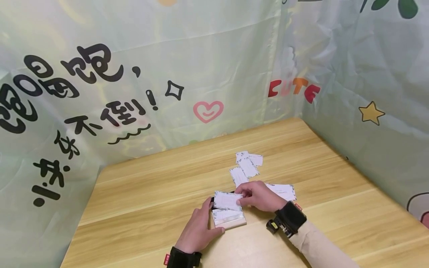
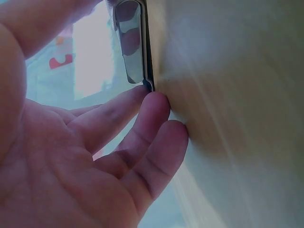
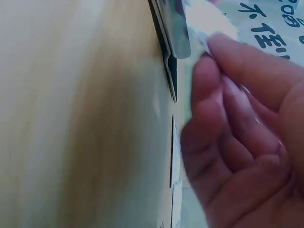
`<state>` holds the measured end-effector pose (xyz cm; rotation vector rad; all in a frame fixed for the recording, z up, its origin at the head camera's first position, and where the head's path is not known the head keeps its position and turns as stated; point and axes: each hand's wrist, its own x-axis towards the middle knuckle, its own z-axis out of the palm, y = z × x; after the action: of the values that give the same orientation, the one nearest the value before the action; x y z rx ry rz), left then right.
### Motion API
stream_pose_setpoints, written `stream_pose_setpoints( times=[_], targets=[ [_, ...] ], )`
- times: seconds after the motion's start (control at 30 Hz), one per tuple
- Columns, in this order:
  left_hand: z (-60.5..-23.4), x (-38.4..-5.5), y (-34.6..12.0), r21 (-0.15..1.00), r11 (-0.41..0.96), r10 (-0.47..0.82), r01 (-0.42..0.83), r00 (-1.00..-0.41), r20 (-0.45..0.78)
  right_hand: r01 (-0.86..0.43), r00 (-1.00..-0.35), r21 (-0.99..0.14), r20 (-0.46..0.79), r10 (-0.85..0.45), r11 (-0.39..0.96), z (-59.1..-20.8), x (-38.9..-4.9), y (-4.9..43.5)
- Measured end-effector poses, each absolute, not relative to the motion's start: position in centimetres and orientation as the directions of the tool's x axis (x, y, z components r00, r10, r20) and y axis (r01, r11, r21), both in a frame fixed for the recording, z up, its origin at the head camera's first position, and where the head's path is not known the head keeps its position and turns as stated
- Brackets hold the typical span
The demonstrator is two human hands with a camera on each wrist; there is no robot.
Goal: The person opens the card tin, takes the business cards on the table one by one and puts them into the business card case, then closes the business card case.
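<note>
Card (image 1: 227, 200), white with print, pinched at its right edge between thumb and fingers of right hand (image 1: 259, 195), lying over open metal case (image 1: 229, 220) on table (image 1: 140, 201). Second card inside case, just under fingertips. Left hand (image 1: 198, 229) with fingers straight, relaxed, tips pressed against case's left edge (image 2: 137, 47). Beyond right fingers, loose cards (image 1: 247, 167) scattered on table; more cards (image 1: 283, 190) just behind right hand. Printed curtain (image 1: 117, 93) well past all.
</note>
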<state>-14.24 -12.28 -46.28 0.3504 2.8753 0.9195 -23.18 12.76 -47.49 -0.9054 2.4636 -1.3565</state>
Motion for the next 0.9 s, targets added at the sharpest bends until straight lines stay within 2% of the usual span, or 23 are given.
stream_pose_setpoints(
  times=[0.23,0.47,0.7,0.9],
  targets=[
    [-46.25,-14.27,-12.26,0.581,0.797,0.24,0.166,-0.969,-0.052,-0.487,-0.712,-0.785,0.102,-0.695,0.384,-47.4,-23.05,12.85],
    [-46.27,-14.28,-12.23,0.589,0.788,0.251,0.177,-0.967,-0.044,-0.518,-0.724,-0.762,0.149,-0.673,0.388,-47.33,-22.74,12.64],
    [-46.35,-14.24,-12.24,0.583,0.793,0.247,0.177,-0.968,-0.043,-0.522,-0.683,-0.774,0.128,-0.719,0.358,-47.59,-22.71,12.45],
    [-46.41,-14.23,-12.2,0.573,0.798,0.245,0.185,-0.969,-0.028,-0.454,-0.732,-0.791,0.068,-0.678,0.41,-47.38,-22.78,12.34]
  ],
)
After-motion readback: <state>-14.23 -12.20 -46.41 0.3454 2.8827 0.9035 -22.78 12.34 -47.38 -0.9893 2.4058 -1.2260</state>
